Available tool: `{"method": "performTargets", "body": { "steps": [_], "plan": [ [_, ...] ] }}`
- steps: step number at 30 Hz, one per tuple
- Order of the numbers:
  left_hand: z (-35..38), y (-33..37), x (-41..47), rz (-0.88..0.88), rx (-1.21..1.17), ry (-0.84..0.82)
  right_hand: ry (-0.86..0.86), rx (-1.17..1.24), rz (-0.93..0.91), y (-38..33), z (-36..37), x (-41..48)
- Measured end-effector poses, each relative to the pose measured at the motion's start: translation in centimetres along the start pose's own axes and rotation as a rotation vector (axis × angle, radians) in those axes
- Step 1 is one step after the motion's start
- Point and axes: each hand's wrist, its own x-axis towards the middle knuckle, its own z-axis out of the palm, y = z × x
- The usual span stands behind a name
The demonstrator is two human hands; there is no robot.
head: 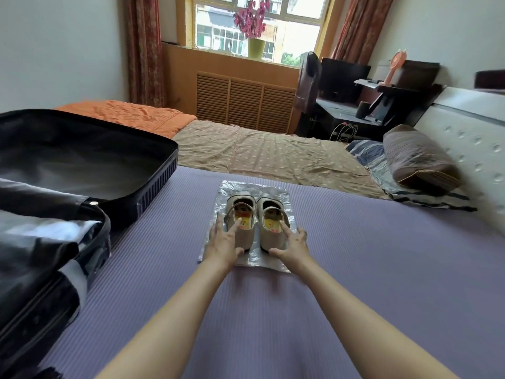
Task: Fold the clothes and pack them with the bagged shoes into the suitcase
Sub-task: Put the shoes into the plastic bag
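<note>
Two beige shoes stand side by side, the left shoe (241, 214) and the right shoe (272, 216), on a flat clear plastic bag (254, 188) spread on the purple bed cover. My left hand (224, 239) grips the heel of the left shoe, index finger inside it and thumb behind the heel. My right hand (293, 243) grips the heel of the right shoe the same way. An open black suitcase (153, 173) lies at the left, its far half bare inside. Its near half holds dark and light folded clothes (41, 242).
A brown pillow (418, 160) and a striped blanket (426, 195) lie at the right by the white headboard (470, 138). An orange blanket (131, 116) lies beyond the suitcase. A dark desk (355, 110) stands past the bed's far edge.
</note>
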Motion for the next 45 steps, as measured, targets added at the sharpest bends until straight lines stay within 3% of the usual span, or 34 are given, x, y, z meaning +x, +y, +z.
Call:
{"method": "performTargets", "body": {
  "steps": [5,9,15,23,27,32,38,44,45],
  "plan": [
    [1.3,0.5,1.9,0.009,0.065,-0.015,-0.045,-0.068,0.025,0.5,1.2,1.6],
    [2.5,0.3,2.1,0.1,0.054,0.111,0.111,-0.129,-0.055,0.1,1.8,1.0],
    [0.8,-0.5,-0.7,0.173,0.022,0.244,0.243,0.074,-0.229,1.1,1.0,-1.7],
    [0.8,-1.6,-13.5,0.303,-0.016,0.31,0.209,0.053,-0.407,6.1,1.5,-14.0],
    [1.5,-1.4,-20.5,0.348,-0.014,0.331,0.317,-0.001,-0.478,7.0,3.2,-20.8],
    [1.1,-1.6,-26.7,0.558,-0.089,0.48,0.413,0.0,-0.564,6.2,4.0,-27.7],
    [2.4,-0.8,-31.1,0.621,-0.26,0.683,0.498,-0.072,-0.632,6.6,5.6,-32.4],
    [3.1,-0.5,-33.9,0.576,-0.238,0.576,0.434,-0.136,-0.626,7.8,6.5,-35.1],
    [3.6,-0.9,-34.1,0.588,-0.225,0.549,0.484,-0.103,-0.607,7.7,6.5,-35.1]
  ]
}}
